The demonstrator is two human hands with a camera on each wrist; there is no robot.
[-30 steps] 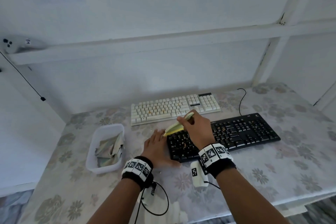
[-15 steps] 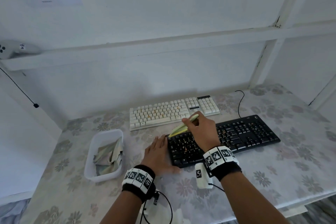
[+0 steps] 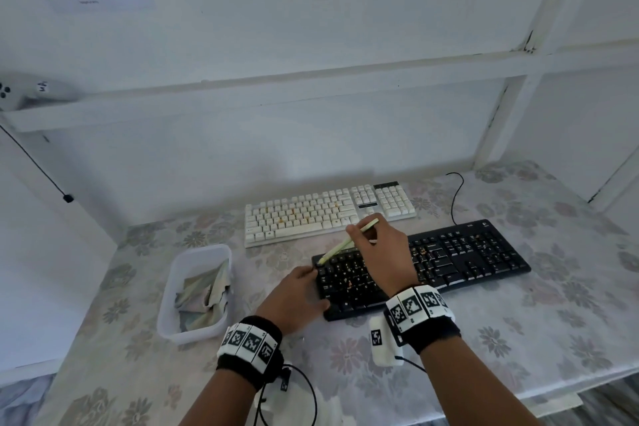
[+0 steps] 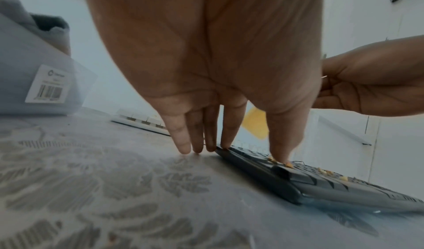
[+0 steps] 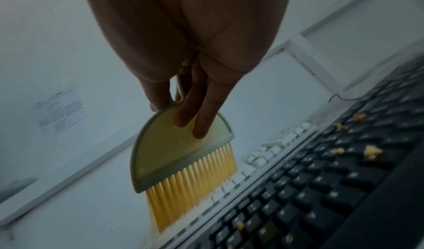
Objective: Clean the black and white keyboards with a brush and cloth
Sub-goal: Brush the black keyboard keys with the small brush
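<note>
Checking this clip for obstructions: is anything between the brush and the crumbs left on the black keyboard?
Nothing visible. The right hand holds the brush at the black keyboard's far left edge, and the crumbs lie on open keys. The left hand rests at the left end, its thumb on the keys, clear of most crumbs.

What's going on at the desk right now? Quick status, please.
Right hand grips the brush, bristles at the black keyboard far left corner. Left hand flat, steadying its left end. Crumbs on keys. Nothing in the way.
</note>
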